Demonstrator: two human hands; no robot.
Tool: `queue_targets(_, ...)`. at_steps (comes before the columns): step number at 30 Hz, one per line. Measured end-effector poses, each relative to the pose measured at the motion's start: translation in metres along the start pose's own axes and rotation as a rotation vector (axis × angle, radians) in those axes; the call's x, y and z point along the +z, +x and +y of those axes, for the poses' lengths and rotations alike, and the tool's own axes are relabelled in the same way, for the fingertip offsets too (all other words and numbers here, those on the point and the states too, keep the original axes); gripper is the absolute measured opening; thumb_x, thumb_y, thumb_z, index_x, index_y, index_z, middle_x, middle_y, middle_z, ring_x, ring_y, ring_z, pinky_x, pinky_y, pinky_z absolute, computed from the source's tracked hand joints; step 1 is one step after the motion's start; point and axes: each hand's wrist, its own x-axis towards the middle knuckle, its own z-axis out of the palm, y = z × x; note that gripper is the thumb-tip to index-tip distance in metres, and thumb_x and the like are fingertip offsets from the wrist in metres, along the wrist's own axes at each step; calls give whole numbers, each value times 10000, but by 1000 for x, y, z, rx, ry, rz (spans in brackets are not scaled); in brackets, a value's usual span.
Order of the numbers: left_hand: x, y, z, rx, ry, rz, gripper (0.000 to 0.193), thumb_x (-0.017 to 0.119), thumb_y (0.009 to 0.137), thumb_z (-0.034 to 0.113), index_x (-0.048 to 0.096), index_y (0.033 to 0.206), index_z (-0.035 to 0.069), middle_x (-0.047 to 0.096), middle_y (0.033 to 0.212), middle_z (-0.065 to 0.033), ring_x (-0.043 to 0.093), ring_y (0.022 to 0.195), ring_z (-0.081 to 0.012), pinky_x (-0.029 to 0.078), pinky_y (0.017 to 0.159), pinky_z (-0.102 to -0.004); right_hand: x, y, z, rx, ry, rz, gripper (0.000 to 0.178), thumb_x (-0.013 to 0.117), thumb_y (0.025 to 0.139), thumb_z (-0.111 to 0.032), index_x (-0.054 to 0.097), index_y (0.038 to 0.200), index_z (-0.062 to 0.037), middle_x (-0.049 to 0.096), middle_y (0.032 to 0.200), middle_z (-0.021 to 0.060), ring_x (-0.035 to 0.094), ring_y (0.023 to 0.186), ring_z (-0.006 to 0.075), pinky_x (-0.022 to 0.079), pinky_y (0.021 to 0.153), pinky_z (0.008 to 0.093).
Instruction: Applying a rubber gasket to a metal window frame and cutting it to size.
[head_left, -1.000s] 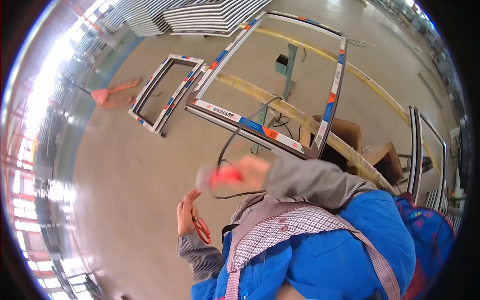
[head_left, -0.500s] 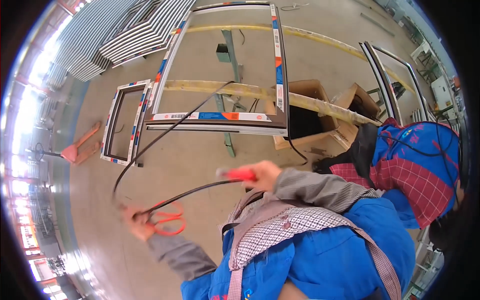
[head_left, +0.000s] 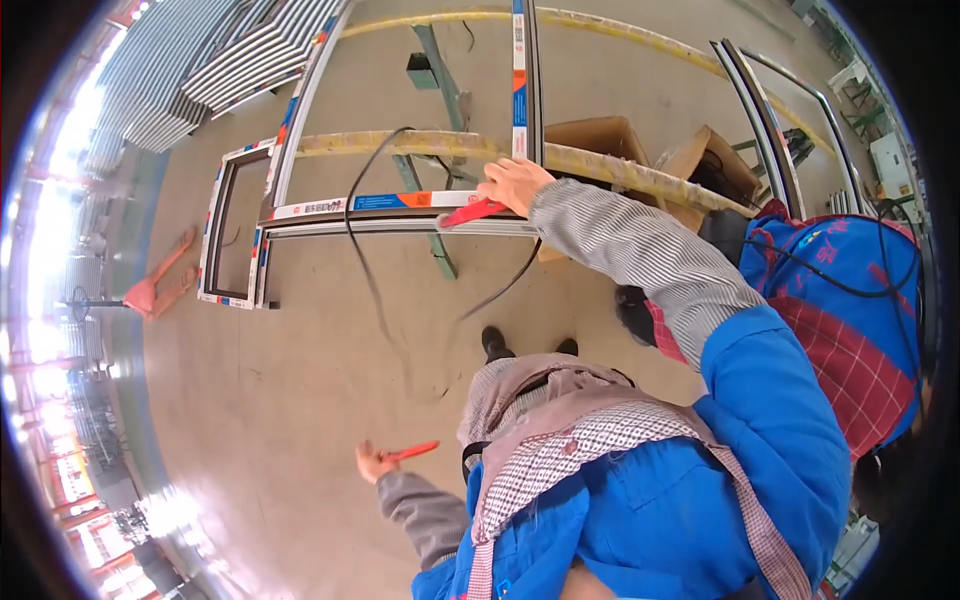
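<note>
Scissors with red handles (head_left: 410, 452) sit nearest to me, low in the view, gripped in my left hand (head_left: 372, 463), whose fingers are curled shut around the handles; the blades are too blurred for me to read. Above my apron and blue jacket, my right hand (head_left: 512, 183) reaches out to the long white window frame with blue and orange tape patches (head_left: 400, 205), which lies flat across the yellow-wrapped trestle beams (head_left: 400, 143). That hand pinches a red flat-tipped tool (head_left: 470, 212) against the frame's near rail, thumb and fingers pressed together on it. A thin black rubber gasket strip (head_left: 362, 250) loops up over the frame near the beam, then falls in a long curve toward the concrete floor; a second length trails down from just below my right hand.

Beyond the beam, just right of my hand, stand two open brown cardboard boxes (head_left: 600, 135); I cannot tell what is in them. To my right a person in a blue and red checked top (head_left: 850, 290) is close beside me. Further left, a smaller white frame (head_left: 228, 225) rests on the floor, and stacked grey profiles (head_left: 200, 70) lie at the far edge.
</note>
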Motion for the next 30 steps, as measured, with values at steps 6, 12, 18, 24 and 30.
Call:
queue_targets(6,158,-128,6,88,118,-486,302,428,876,215,446,1143,74,527,1112,-53,271,436,-44,259,381,-183,35,25,-8,56,-111,73,61,466,778,-162,509,783,-118,501,805,4,518,836,148,400,744,273)
queue_targets(12,246,-170,14,32,149,-816,261,403,900,210,449,1103,53,542,1037,-93,316,435,-39,297,367,-181,27,27,-8,137,-75,6,85,495,773,-142,500,851,-107,496,809,16,510,813,165,395,750,300)
queue_targets(18,303,-218,-14,-28,227,-968,229,404,907,208,491,1041,45,553,886,-82,317,421,-26,296,364,-170,2,-50,-109,558,910,-65,410,599,654,-51,440,1030,-17,496,910,134,524,832,241,437,712,319)
queue_targets(24,321,-236,-70,-305,354,-1130,202,393,914,188,505,1004,46,545,794,-50,317,413,-22,299,367,-164,-14,-116,-166,1013,1541,-239,398,559,709,-9,410,1077,24,523,964,105,528,901,159,414,836,293)
queue_targets(30,328,-232,-103,-431,500,-1284,249,388,916,223,489,1065,51,522,764,-11,382,506,-49,345,463,-190,-25,-134,-202,1326,1401,-67,285,594,744,-62,451,976,23,554,848,89,545,798,134,443,745,257)
